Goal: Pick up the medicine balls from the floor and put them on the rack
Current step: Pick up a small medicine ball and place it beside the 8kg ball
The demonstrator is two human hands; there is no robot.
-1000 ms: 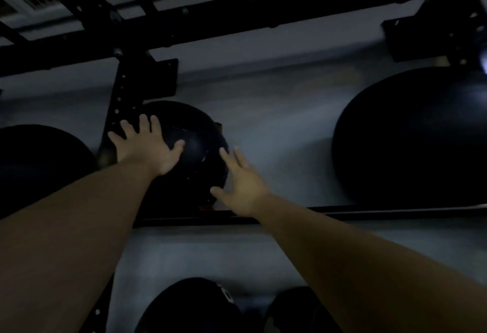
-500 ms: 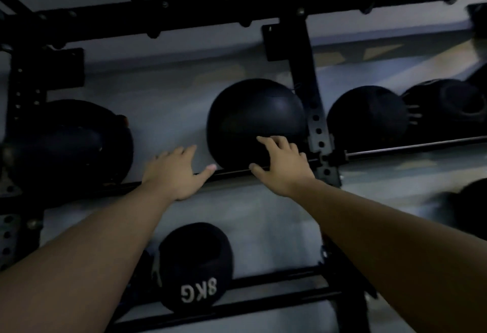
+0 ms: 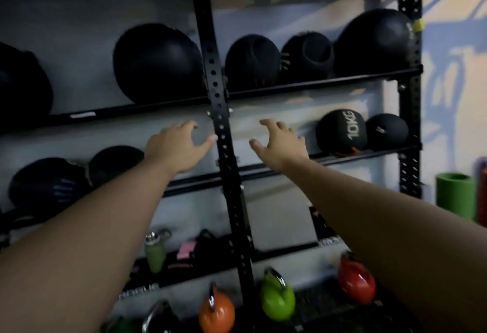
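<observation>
Empty hands before black metal rack (image 3: pixel 214 74) with dark round medicine balls (image 3: pixel 158 62).
Left hand (image 3: pixel 175 148) at 9 o'clock, right hand (image 3: pixel 280 145) at 3 o'clock of perforated post; fingers spread, released, grasping nothing.

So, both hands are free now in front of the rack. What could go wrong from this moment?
1. The big ball on the top shelf sits on a thin rail close to the upright; it might roll off.
2. The left hand and right hand, both open, are near that steel post and could knock it.
3. The kettlebells below could trip the feet.
</observation>
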